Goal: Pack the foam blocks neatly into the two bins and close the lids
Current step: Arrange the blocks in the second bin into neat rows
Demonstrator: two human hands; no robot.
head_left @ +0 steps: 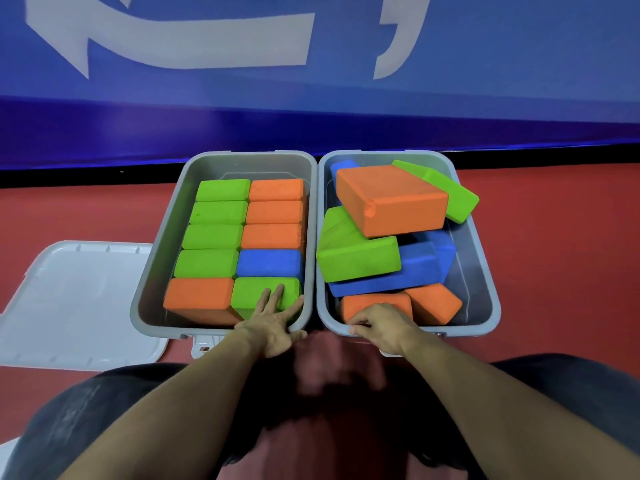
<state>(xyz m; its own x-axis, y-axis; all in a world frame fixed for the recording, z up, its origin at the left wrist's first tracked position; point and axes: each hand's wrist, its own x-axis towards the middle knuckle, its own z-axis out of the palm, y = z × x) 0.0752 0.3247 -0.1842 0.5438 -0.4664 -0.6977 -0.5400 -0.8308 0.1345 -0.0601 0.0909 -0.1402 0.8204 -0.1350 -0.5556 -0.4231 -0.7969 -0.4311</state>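
Both hands are working: left hand (277,323) pressing flat on a green block (263,292) in the tidy left bin (152,271), right hand (381,327) curling over the rim of the messy right bin (485,271) beside it, which probably needs straightening next.

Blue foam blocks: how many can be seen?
3, maybe more hidden: one in the left bin, one under the pile in the right bin, one at its far corner.

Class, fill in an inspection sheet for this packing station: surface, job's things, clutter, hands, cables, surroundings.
Surface: red floor.
Job's things: left bin holds ten blocks in two tidy rows; right bin holds jumbled blocks; white lid lies on the floor, off.
Clutter: nothing seen.
Hands: left hand rests flat on green block; right hand has a curled grip at the right bin's near rim.
Cables: nothing seen.
Surroundings: blue wall with white markings.
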